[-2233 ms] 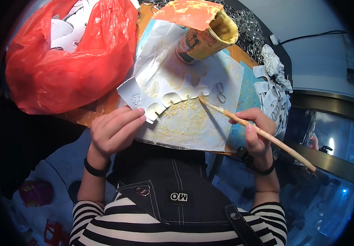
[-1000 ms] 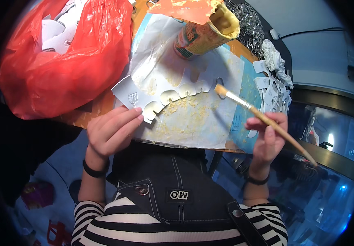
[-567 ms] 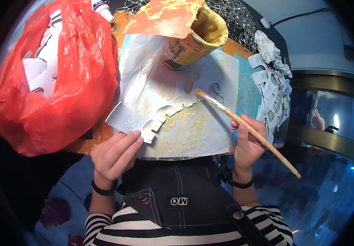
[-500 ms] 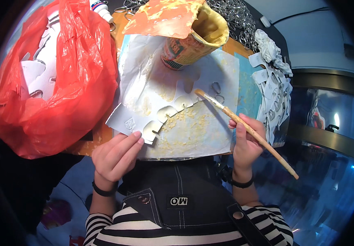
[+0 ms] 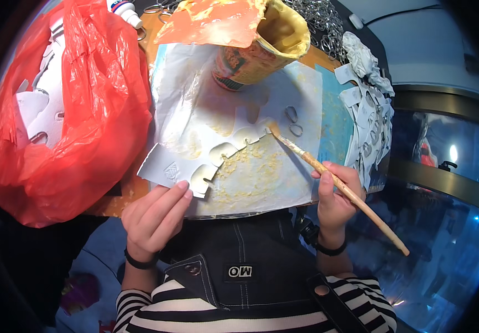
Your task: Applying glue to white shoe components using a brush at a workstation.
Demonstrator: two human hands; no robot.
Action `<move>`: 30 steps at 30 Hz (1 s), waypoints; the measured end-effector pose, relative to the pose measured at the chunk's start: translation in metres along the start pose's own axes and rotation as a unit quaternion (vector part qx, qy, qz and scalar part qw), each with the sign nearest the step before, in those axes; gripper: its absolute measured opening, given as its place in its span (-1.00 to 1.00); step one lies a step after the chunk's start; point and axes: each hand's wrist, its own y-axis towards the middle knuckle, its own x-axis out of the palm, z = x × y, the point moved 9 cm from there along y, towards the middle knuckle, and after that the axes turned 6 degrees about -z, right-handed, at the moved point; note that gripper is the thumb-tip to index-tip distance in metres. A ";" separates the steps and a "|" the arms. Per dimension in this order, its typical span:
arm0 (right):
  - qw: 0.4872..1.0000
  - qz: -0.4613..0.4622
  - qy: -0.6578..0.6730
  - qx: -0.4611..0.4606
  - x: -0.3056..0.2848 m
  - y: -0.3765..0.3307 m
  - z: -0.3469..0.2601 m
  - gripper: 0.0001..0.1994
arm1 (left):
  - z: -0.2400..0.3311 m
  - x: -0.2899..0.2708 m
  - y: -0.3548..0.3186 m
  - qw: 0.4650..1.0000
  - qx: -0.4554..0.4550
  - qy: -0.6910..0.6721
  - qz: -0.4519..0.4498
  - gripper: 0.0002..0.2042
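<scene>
A white cut-out piece (image 5: 164,165) with a scalloped, notched edge lies slantwise on a paper sheet (image 5: 292,183) smeared with dried yellow glue. My left hand (image 5: 159,216) presses its near corner, fingers together on top; the thumb is hidden. Closed around a wooden-handled brush (image 5: 356,198), my right hand (image 5: 339,194) holds it at a slant. The bristles touch the far end of the piece, where yellowish glue coats the scallops. Two metal rings (image 5: 291,115) lie on the sheet just beyond the brush tip.
A glue-caked can (image 5: 236,66) stands at the back, an orange card (image 5: 211,25) across its rim. At left sits a red plastic bag (image 5: 106,111) holding white cut pieces (image 5: 51,105). More white pieces (image 5: 369,122) pile up at right, near crumpled tissue (image 5: 361,61). Metal rings (image 5: 320,25) heap behind.
The brush tip has shifted slightly right and nearer along the piece's far end. My left hand keeps its place on the piece. The whole view has shifted a little.
</scene>
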 end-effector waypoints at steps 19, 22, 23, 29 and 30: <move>1.000 0.007 0.000 -0.030 0.007 0.009 -0.006 -0.88 | 0.001 0.001 -0.001 1.000 0.009 0.005 0.014 -0.79; 1.000 -0.009 0.004 -0.018 0.008 0.007 -0.006 -0.89 | 0.001 0.002 -0.002 1.000 0.007 0.008 0.012 -0.80; 1.000 -0.014 0.002 -0.011 0.008 0.007 -0.006 -0.89 | 0.001 0.001 -0.001 1.000 0.007 0.009 0.015 -0.80; 0.996 0.027 0.086 0.012 -0.006 0.005 -0.003 -0.90 | 0.002 0.001 -0.002 1.000 0.009 0.017 0.020 -0.80; 0.997 0.028 0.075 -0.001 -0.005 0.006 -0.006 -0.90 | 0.002 0.001 -0.002 1.000 0.010 0.016 0.022 -0.80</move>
